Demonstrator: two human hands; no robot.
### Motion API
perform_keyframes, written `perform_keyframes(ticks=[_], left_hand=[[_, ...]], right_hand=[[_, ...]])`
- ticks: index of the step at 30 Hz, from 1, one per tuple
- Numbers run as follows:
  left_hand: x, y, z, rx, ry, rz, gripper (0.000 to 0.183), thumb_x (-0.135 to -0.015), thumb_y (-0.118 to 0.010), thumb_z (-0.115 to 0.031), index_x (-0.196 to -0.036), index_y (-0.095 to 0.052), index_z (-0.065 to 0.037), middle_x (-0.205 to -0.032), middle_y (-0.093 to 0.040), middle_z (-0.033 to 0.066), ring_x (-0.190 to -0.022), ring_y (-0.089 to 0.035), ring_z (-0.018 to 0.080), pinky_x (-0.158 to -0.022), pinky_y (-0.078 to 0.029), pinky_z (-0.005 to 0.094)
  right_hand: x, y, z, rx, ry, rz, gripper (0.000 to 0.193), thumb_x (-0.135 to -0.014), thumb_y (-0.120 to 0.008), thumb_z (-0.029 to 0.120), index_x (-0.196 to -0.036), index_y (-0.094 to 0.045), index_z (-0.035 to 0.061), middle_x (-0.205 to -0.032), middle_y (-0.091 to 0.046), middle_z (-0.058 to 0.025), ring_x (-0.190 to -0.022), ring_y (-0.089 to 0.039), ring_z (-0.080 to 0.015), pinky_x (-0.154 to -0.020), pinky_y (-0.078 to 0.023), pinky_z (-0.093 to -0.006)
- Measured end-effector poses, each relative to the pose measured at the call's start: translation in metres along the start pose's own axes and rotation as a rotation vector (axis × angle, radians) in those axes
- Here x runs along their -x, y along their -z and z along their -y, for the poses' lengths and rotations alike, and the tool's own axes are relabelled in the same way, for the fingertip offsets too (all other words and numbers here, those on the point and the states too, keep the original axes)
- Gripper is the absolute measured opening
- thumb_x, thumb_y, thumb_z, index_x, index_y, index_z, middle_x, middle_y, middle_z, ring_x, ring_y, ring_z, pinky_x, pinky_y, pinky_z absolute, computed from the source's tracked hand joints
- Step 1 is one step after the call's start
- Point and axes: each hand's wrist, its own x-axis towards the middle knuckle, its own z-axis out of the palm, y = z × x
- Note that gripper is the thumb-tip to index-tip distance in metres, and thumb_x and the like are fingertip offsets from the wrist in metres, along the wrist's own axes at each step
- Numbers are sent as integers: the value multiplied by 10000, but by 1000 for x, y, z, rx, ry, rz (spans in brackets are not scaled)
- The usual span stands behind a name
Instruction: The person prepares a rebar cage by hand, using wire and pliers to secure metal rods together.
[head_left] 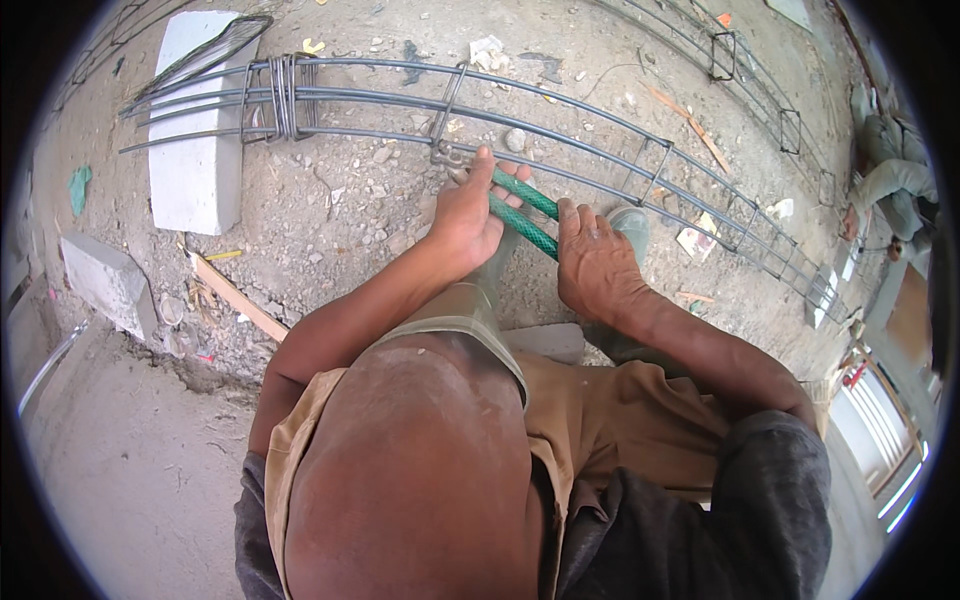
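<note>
My right hand (598,262) grips the ends of the two green handles of a pair of pincers (524,228). The pincers' metal head sits by the near bar of a rebar cage (540,132), at the lower corner of a square stirrup (448,105). My left hand (470,215) is close to that head, its thumb raised and its fingers curled beside the handles. Whatever my left fingers pinch is hidden. Around the cage's left end hangs a bunch of closely gathered stirrups (288,97).
A pale concrete block (195,185) props the cage's left end, with a loop of thin wire (215,55) on it. Another block (108,283) and a wooden strip (238,295) lie left. A second cage (755,90) stretches behind. Another person (890,185) crouches far right.
</note>
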Motion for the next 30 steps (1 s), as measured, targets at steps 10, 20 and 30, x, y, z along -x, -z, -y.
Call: perform_keyframes(ticks=[10,20,30], left_hand=[[4,17,-8,-57,89,176,635,-943,-597,-487,-1276,-452,34,-1278,-536,174,-1260,-484,302,-1073,-377,446],[95,15,-93,-2199,-371,-60,683,-872,-684,-382,-1403,-431,-34,-1314,-547,183,-1177,-582,323,-1051,-438,437],[35,4,-53,-1704,-1491,952,158,-806,-621,-204,-952,-636,-143,-913,-683,33,-829,-682,268,-809,-520,410]], right_hand=[[-2,-17,-16,-378,33,33,441,-800,-574,91,-1192,-434,-54,-927,-610,-238,-859,-643,-380,-742,-516,-462],[18,22,41,-2486,-268,1028,301,-807,-530,156,-1095,-526,67,-852,-577,-63,-695,-561,-189,-633,-438,-314],[12,56,26,-2009,-342,937,416,-953,-462,396,-1056,-578,10,-843,-634,-136,-711,-660,-250,-547,-500,-301]])
